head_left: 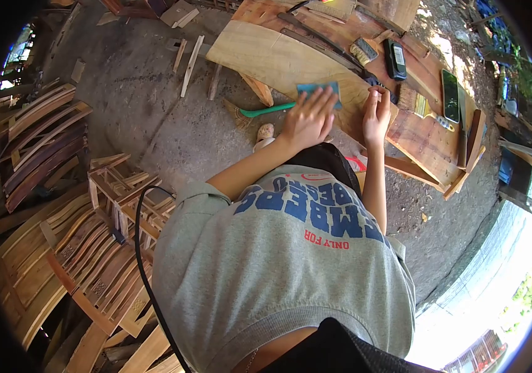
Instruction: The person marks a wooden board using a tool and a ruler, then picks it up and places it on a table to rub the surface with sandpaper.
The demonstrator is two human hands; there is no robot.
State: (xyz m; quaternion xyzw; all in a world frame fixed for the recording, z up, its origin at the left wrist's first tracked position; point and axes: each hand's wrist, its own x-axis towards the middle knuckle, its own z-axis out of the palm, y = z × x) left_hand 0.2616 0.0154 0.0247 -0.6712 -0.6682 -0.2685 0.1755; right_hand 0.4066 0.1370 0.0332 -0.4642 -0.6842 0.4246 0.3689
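Observation:
My left hand (311, 117) lies palm down with its fingers over a blue sheet of sandpaper (330, 89). It presses the sheet onto a pale, curved wooden board (266, 53). To the right, my right hand (377, 118) is at the same board's near end, with thumb and fingertips drawn together. What is between those fingertips, if anything, is too small to make out. Just past them is a dark tool (370, 77). A bristle brush (408, 99) and a paintbrush (424, 109) lie right of my right hand.
A black handheld case (395, 59), another brush (364, 51) and a phone (450, 94) rest on the wooden bench (424, 140). A green-handled broom (269, 110) is on the floor to the left. Wooden chair frames (101, 267) and curved slats (45, 140) crowd the left side.

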